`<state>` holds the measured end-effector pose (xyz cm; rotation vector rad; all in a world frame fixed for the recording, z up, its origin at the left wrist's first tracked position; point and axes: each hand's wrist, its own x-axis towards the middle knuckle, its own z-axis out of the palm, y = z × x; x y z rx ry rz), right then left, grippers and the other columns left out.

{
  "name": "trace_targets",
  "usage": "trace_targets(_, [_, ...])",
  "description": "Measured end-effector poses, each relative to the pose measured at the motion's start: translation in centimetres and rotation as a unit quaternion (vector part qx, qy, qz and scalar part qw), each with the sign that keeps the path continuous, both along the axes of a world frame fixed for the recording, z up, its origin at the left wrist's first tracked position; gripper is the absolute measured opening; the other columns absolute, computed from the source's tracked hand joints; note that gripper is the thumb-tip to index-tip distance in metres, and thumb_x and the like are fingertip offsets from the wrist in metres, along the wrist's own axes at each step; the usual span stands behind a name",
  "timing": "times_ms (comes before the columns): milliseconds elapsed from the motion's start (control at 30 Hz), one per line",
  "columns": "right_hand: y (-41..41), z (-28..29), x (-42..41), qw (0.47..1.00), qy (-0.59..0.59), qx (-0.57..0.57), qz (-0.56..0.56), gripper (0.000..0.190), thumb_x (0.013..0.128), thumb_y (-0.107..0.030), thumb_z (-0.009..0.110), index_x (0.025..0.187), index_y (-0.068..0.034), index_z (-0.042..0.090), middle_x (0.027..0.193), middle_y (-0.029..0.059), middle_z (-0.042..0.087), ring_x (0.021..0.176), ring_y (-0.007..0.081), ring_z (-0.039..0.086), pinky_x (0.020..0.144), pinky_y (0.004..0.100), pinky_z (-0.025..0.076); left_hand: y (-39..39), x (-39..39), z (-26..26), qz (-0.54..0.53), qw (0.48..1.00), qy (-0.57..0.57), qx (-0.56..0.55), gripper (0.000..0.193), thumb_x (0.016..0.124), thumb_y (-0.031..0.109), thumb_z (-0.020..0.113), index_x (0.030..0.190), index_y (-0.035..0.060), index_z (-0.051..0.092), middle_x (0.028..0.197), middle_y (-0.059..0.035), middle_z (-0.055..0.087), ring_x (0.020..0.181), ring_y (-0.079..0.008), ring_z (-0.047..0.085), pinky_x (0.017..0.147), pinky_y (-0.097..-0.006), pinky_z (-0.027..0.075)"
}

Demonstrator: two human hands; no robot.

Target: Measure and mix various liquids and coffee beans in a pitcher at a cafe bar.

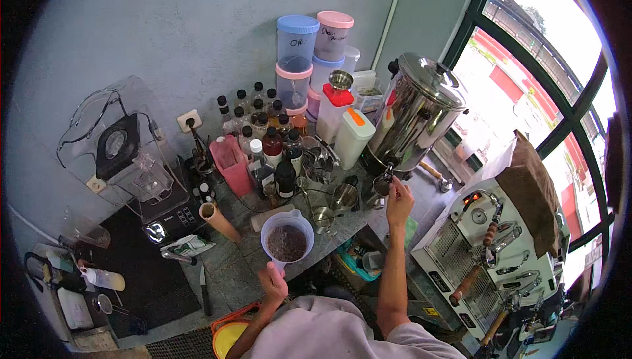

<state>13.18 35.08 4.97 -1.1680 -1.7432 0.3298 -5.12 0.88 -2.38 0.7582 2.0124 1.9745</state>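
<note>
My left hand (273, 284) grips the handle of a translucent plastic measuring jug (310, 240), held over the counter's front edge. Dark brown, grainy contents (286, 243) lie inside it. Out to the right, my right hand (401, 202) has its fingers pinched at the edge of a small metal cup (381, 186). This cup is directly under the tap (389, 167) of a steel hot-water urn (419, 112). The fingers partly cover the cup's side, and whether liquid is running cannot be made out. Two steel pitchers (345, 196) (323, 217) stand between the jug and the cup.
Several syrup bottles (272, 144), stacked lidded tubs (296, 43) and a white container with an orange lid (356, 134) crowd the back. A blender (165, 211), cardboard tube (219, 222) and knife (204, 290) are left. An espresso machine (486, 255) stands right.
</note>
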Motion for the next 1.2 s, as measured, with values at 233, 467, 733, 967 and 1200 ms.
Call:
trace_targets(233, [-0.6,-0.5,1.0,0.997,0.068,0.003,-0.031,0.016,0.091,-0.012,0.071,0.104,-0.003,0.076,0.082,0.0149,0.067,0.068,0.0242,0.065,0.064,0.0355,0.051,-0.2,-0.4,-0.8,-0.014,1.0,0.02,-0.015,0.062,0.109,0.037,0.032,0.06,0.0,0.043,0.051,-0.0109,0.047,0.044,-0.0261,0.048,0.047,-0.0418,0.031])
trace_targets(467, [-1.6,0.5,0.3,0.998,0.014,-0.046,-0.042,0.017,0.09,-0.013,0.073,0.102,-0.002,0.075,0.082,0.0143,0.066,0.068,0.0241,0.065,0.064,0.0365,0.051,0.0,-0.7,-0.1,-0.015,0.998,0.059,-0.015,0.059,0.109,0.033,0.035,0.06,0.0013,0.043,0.051,-0.0105,0.048,0.045,-0.0264,0.05,0.047,-0.0415,0.032])
trace_targets(733, [-0.4,-0.5,-0.1,1.0,-0.004,0.027,-0.015,0.02,0.091,-0.01,0.072,0.109,-0.004,0.076,0.081,0.011,0.062,0.067,0.0197,0.063,0.062,0.033,0.051,0.0,-0.1,1.0,0.002,0.999,0.047,-0.011,0.061,0.109,0.035,0.037,0.06,0.0,0.047,0.05,-0.0087,0.051,0.045,-0.025,0.053,0.046,-0.0399,0.035])
trace_targets(967, [-0.3,0.3,-0.3,1.0,0.01,0.014,-0.009,0.019,0.09,-0.009,0.071,0.107,-0.004,0.076,0.086,0.013,0.064,0.073,0.0243,0.065,0.066,0.0357,0.052,0.1,-0.2,1.3,0.01,0.999,0.043,-0.022,0.063,0.109,0.037,0.036,0.06,-0.0003,0.048,0.05,-0.0099,0.051,0.044,-0.0263,0.055,0.045,-0.0401,0.035])
trace_targets(1200, [0.4,-0.4,0.1,1.0,0.009,0.016,-0.011,0.018,0.09,-0.011,0.071,0.105,-0.004,0.078,0.086,0.0141,0.067,0.076,0.0262,0.065,0.069,0.036,0.052,-0.1,-0.5,0.3,-0.011,0.999,0.047,-0.007,0.062,0.109,0.035,0.036,0.057,0.0015,0.046,0.048,-0.011,0.05,0.043,-0.0278,0.054,0.044,-0.0413,0.034])
